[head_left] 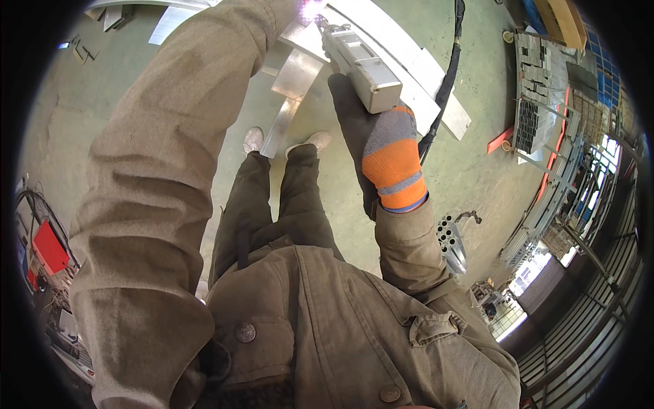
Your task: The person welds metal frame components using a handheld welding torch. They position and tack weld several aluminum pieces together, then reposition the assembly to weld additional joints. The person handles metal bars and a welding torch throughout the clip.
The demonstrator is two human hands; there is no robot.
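Observation:
My right hand [392, 146], in a black, grey and orange knit glove, is closed around a boxy silver welding gun [368, 71]. The gun's nozzle points up to the top edge, where a pink-white glare [312, 9] burns against pale metal. Long flat metal pieces [381, 31] lie under and beside the gun, some jutting toward my feet like the narrow strip [281, 126]. My left sleeve [157, 136] reaches up and across to the top edge near the glare. The left hand itself is outside the picture.
A thick black hose [446, 88] runs down on the right of the metal pieces. Stacked metal profiles [535, 126] stand on a rack at the right. A red box [51, 249] with cables is at the left. A perforated metal part [451, 238] sits by my right elbow.

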